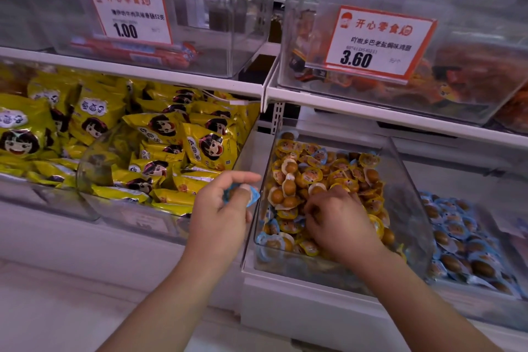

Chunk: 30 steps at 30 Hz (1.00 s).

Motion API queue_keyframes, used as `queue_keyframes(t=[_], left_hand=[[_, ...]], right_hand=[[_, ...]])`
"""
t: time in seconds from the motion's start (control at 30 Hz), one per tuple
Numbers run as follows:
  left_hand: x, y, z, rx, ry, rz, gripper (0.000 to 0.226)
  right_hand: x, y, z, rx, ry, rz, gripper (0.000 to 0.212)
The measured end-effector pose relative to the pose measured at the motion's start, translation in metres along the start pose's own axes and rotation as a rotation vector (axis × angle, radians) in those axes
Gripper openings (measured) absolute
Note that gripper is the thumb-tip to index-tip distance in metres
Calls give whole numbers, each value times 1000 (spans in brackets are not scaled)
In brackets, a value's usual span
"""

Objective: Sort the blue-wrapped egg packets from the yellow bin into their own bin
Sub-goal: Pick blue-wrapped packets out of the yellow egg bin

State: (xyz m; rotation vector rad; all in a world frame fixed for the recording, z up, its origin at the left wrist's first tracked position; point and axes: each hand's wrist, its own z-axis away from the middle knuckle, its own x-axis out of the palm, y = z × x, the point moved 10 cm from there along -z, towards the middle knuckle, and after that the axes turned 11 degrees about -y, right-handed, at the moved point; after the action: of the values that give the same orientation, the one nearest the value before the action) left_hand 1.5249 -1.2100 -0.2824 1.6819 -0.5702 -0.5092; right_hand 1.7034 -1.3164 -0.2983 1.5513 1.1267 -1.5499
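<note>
A clear bin [411, 197] in the middle holds many yellow-wrapped egg packets [311, 174] with a few blue-wrapped ones [264, 240] mixed in along its left side. To the right, another clear bin [511, 298] holds blue-wrapped egg packets [460, 240]. My left hand [220, 217] hovers just left of the middle bin and holds a blue-wrapped packet [253, 194] between thumb and fingers. My right hand [334, 223] reaches down into the yellow packets with fingers curled; what it grips is hidden.
A bin of large yellow snack bags [160, 134] lies to the left. Above, a white shelf [183, 77] carries clear boxes with price cards reading 1.00 [128, 13] and 3.60 [377, 43].
</note>
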Motion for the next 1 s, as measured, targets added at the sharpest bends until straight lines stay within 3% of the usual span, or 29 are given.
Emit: queue_keyframes(t=[0.07,0.17,0.23,0.4,0.5,0.6,0.7,0.77,0.87,0.93,1.0], left_hand=[[-1,0,1,10,4,-56,28],[0,-1,0,3,8,-99,26],[4,-3,1,-8,7,-104,26],[13,4,4,28,1,-159,27],[16,10,4,56,-6,-200,25],[11,13,3,64,12,-195,24],[12,15,0,79,3,-200,18],[18,17,0,97,-28,-216,14],[29,17,1,119,-97,-226,32],[34,18,1,155,-137,-226,37],[29,18,0,169,-115,-220,25]], right_hand=[[-7,4,2,-20,27,-60,18],[7,5,1,-47,-147,-71,53],[17,0,0,-60,-211,21,63],[23,-13,-9,-29,-199,101,62],[16,-17,-9,-37,-127,40,47],[9,-10,-3,-31,-134,-68,50],[-22,10,2,41,-50,-293,41],[-42,22,6,99,45,-639,24],[-45,-8,12,7,6,-1182,13],[-45,-39,15,-109,-35,-1318,20],[-43,-58,14,-189,-50,-1257,28]])
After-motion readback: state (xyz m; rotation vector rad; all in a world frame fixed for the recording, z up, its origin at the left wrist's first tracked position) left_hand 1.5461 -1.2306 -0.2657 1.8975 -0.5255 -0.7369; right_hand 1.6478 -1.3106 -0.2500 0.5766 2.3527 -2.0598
